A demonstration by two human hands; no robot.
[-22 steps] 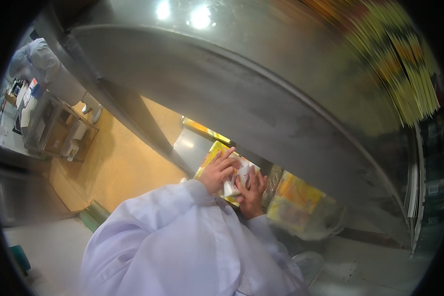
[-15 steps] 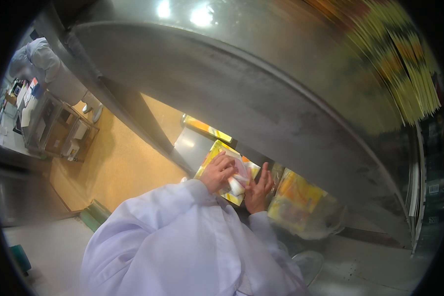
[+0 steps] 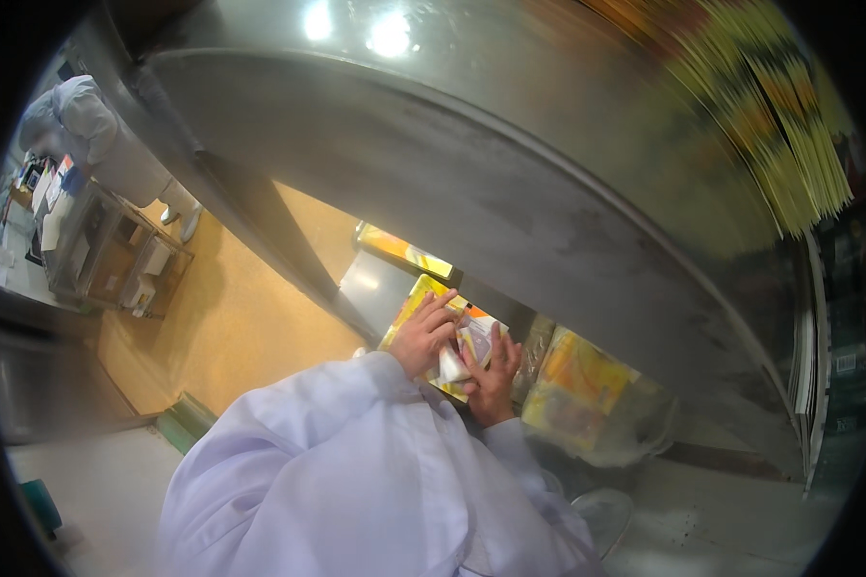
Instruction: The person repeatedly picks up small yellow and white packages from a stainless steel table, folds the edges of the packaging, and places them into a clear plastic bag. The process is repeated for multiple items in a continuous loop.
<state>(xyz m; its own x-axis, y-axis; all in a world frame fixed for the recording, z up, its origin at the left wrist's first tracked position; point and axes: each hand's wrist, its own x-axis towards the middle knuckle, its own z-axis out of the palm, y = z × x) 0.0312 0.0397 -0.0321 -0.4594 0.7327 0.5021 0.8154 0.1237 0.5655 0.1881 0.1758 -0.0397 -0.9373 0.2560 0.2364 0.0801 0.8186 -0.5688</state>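
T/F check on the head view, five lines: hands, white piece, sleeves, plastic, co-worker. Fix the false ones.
1. The left hand is over the yellow packet. True.
2. The white piece lies between the left and right hand. True.
3. The sleeves are dark green. False: they are whitish.
4. The clear plastic is left of both hands. False: it is to their right.
5. A co-worker shows at the view's left. True.

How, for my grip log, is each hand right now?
Left hand: half-curled over the yellow packaging; grip cannot be told.
Right hand: open, thumb at the white item.
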